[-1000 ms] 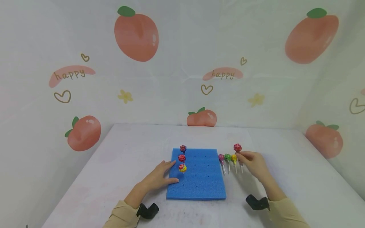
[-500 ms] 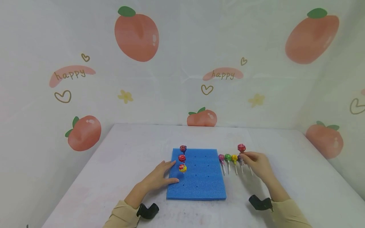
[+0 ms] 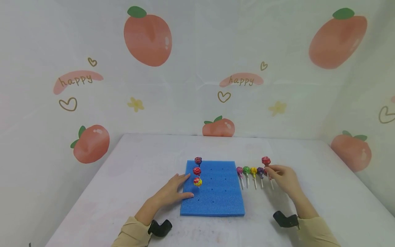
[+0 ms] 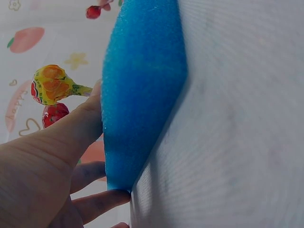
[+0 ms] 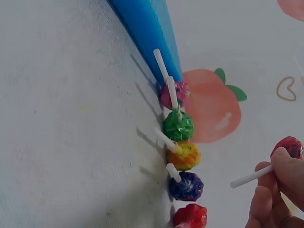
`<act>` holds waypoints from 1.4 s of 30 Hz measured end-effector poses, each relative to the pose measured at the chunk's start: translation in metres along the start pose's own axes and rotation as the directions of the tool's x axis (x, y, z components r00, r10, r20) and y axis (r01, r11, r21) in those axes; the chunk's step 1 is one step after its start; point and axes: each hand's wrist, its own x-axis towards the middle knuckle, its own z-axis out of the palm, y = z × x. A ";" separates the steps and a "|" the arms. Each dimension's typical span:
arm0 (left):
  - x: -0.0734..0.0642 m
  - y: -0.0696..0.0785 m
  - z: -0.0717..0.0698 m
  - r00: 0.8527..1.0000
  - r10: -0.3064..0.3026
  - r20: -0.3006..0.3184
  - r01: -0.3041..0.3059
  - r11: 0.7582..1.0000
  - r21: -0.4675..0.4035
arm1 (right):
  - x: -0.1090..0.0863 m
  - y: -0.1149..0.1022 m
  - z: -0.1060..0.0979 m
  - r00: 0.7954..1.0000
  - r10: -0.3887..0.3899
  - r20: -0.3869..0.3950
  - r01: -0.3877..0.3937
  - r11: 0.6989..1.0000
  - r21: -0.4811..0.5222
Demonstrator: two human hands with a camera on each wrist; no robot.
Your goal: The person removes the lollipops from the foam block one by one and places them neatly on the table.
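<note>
Working at a white counter [image 3: 148,151], around blue foam [image 3: 219,206] laid flat between 2 hands, probably for easy reach from either side.

Standing along the foam's left side, 3 in line: dark pop [image 3: 198,160] farthest, red pop [image 3: 196,171] in the middle, yellow-red pop [image 3: 198,181] nearest. Held upright by sticks set in holes, by the look of it. More holes [image 3: 213,201] unfilled, nearer and to the right.

Lying in a row of 5 on the counter, just right of the foam, from the foam outward: pink pop [image 3: 239,169], green pop [image 3: 246,169], yellow pop [image 3: 253,170], purple pop [image 3: 260,170], end pop [image 5: 191,216], red. Set heads away, sticks toward the person, likely for picking up singly.

Raised above the row's outer end in the right hand [image 3: 285,178]: held pop [image 3: 266,160], also red, head up. Pinched between thumb and curled fingers just below the head, nearly closed; likely gripped high to leave the lower stick free.

Spread wide at the foam's left edge with the left hand [image 3: 171,192]: thumb on top, fingers fairly straight at the side. Touching foam, gripping nothing; probably steadying it.
</note>
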 end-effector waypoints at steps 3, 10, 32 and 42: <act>0.001 0.000 0.000 1.000 -0.001 -0.001 0.001 1.000 0.001 | 0.000 0.002 -0.002 1.000 -0.006 0.002 0.006 1.000 -0.016; 0.000 0.000 0.000 1.000 0.000 -0.004 0.000 1.000 0.001 | 0.002 0.011 -0.005 1.000 0.008 -0.006 -0.009 1.000 -0.028; 0.000 0.001 -0.001 1.000 0.003 0.001 -0.003 1.000 -0.006 | 0.001 0.025 -0.012 0.997 0.075 -0.004 -0.075 0.996 -0.048; -0.001 0.001 0.000 1.000 -0.005 -0.004 0.005 1.000 -0.002 | 0.000 0.030 -0.014 0.998 0.062 -0.008 -0.062 0.996 -0.067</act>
